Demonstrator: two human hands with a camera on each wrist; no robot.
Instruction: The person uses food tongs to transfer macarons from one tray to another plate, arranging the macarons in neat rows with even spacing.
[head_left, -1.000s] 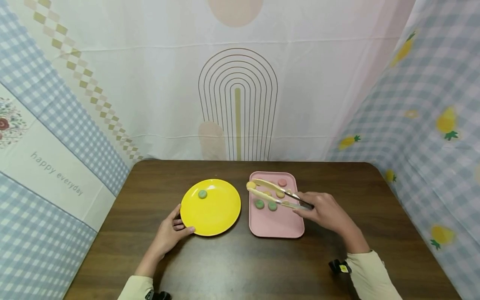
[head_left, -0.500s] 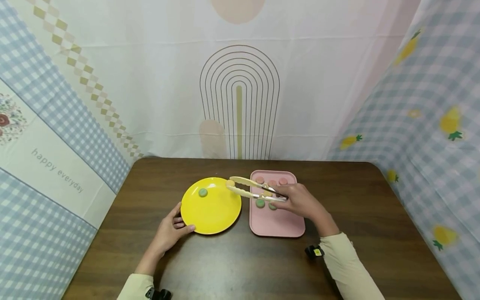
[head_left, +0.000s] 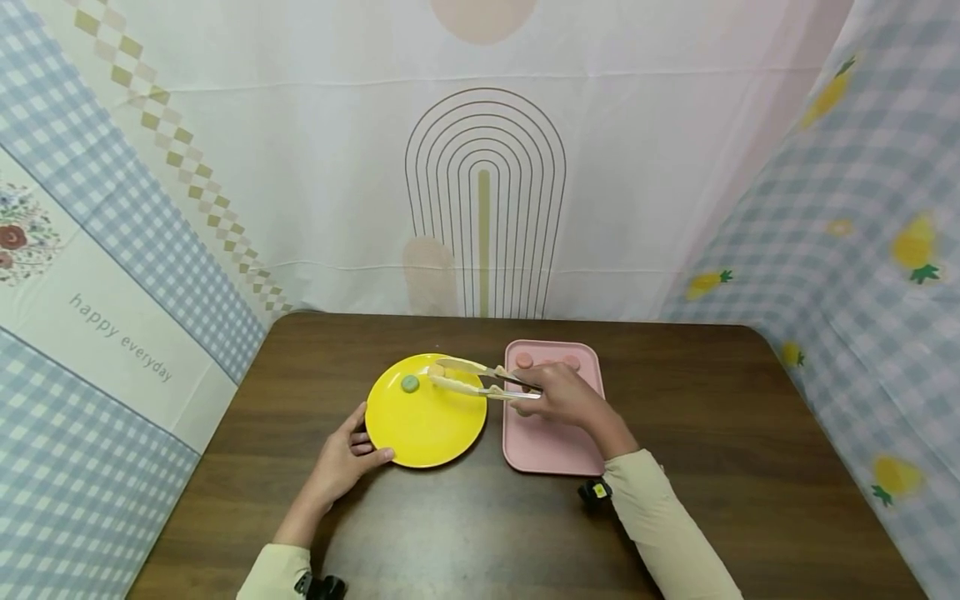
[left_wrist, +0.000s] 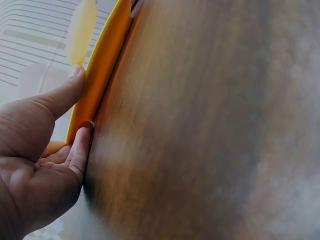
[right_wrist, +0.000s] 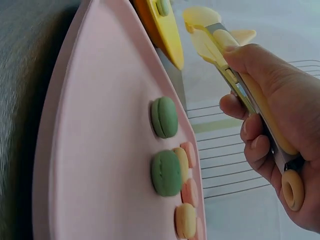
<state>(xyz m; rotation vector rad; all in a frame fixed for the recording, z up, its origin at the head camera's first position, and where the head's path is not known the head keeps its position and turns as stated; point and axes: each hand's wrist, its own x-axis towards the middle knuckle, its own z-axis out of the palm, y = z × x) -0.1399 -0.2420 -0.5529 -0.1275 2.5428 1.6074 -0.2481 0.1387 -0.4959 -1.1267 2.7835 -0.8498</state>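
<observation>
My left hand (head_left: 339,467) holds the near-left rim of a yellow plate (head_left: 423,433); in the left wrist view the thumb (left_wrist: 67,95) lies on the rim, with fingers beneath. One green macaron (head_left: 409,383) sits toward the plate's far left. In my right hand (head_left: 566,396) is a pair of tongs (head_left: 461,387) with pale yellow tips, extending left over the plate. A yellow macaron (head_left: 437,371) is between the tips; whether it touches the plate I cannot tell. Under the right hand lies a pink tray (head_left: 551,450), partly hidden.
On the tray, the right wrist view shows two green macarons (right_wrist: 165,117), yellow ones (right_wrist: 186,221) and pink ones (right_wrist: 190,192). Plate and tray stand side by side on a brown wooden table (head_left: 450,533). A patterned cloth (head_left: 337,183) hangs behind the table.
My right hand has carried the tongs and yellow macaron leftward, from above the tray to over the plate. The left hand has stayed at the plate's rim.
</observation>
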